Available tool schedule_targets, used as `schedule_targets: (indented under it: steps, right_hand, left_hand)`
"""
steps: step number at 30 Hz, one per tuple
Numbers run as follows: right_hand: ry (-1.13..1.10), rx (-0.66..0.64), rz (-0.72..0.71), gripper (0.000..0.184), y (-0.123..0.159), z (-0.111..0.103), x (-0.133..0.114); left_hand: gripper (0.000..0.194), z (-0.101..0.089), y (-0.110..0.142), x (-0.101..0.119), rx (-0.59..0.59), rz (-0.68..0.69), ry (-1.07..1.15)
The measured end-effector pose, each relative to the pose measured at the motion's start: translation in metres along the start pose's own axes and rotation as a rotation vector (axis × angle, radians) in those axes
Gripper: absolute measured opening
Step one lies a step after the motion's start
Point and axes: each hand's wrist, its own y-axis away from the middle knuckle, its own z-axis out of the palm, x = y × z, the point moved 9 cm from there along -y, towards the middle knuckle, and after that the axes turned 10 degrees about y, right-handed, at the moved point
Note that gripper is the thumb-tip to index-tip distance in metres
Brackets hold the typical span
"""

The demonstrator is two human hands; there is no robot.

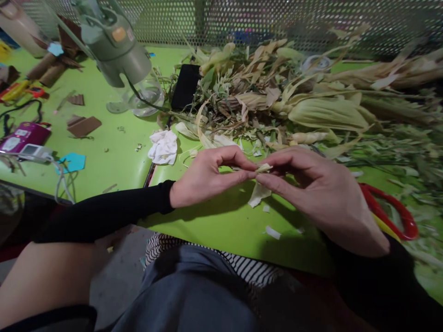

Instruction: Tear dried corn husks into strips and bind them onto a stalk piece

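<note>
My left hand (207, 177) and my right hand (321, 193) meet over the green table (221, 221), both pinched on a small pale strip of corn husk (263, 168) between their fingertips. A loose husk scrap (259, 193) lies on the table just below the fingers. Both wrists wear black sleeves.
A heap of dried corn ears and husks (311, 106) fills the back right. Red-handled scissors (391, 212) lie behind my right hand. A crumpled white tissue (163, 146), a black box (187, 85), a green jug-like appliance (117, 50) and brown card pieces (83, 125) sit to the left. A perforated metal screen (242, 20) closes the back.
</note>
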Motion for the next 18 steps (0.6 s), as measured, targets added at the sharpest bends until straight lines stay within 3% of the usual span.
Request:
schedule_targets:
  steps: [7,11,18]
  right_hand:
    - [0.03,0.075,0.04,0.013,0.002,0.001,-0.008]
    - [0.03,0.153,0.027,0.011,0.005,0.001,-0.01]
    - [0.016,0.258,-0.029,0.009,0.008,-0.005,-0.018]
  left_hand:
    - [0.008,-0.001,-0.001,0.002,0.005,0.0,-0.094]
    - [0.015,0.0,-0.003,0.0,0.002,-0.006,0.001]
    - [0.025,0.007,-0.006,-0.005,-0.126,-0.137,0.124]
